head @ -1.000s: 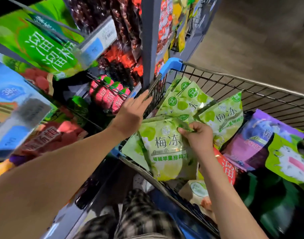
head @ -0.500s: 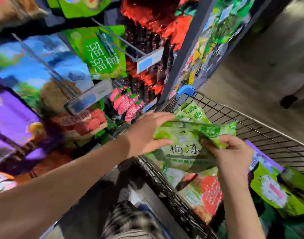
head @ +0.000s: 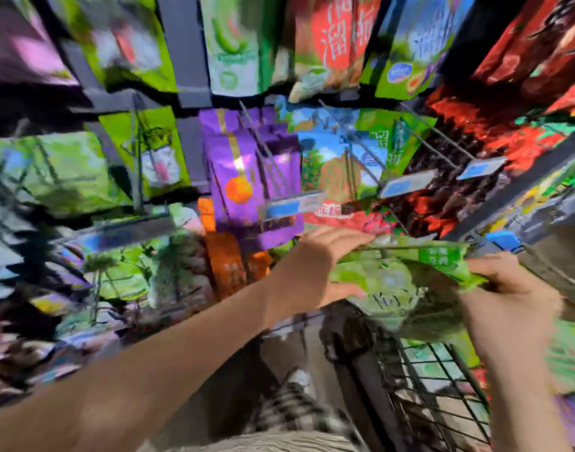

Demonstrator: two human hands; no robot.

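Observation:
A light green snack bag [head: 397, 282] hangs between both hands, above the near corner of a wire shopping cart [head: 419, 370]. My left hand [head: 318, 272] holds the bag's left edge, fingers on top and thumb underneath. My right hand [head: 511, 288] grips its right end, fingers curled round the crumpled top. The bag lies roughly flat and is blurred. More bags lie in the cart below, mostly hidden.
A store rack of hanging snack bags fills the view ahead: purple bags [head: 250, 177], blue-green bags [head: 341, 158], red bags [head: 514, 132], green bags [head: 64, 171]. Metal pegs with blue price tags [head: 406, 184] stick out toward me. My checked trouser leg [head: 299, 409] is below.
Both hands have lifted the green bag up out of the cart toward the rack. My view has swung left and up onto the shelves, with strong blur.

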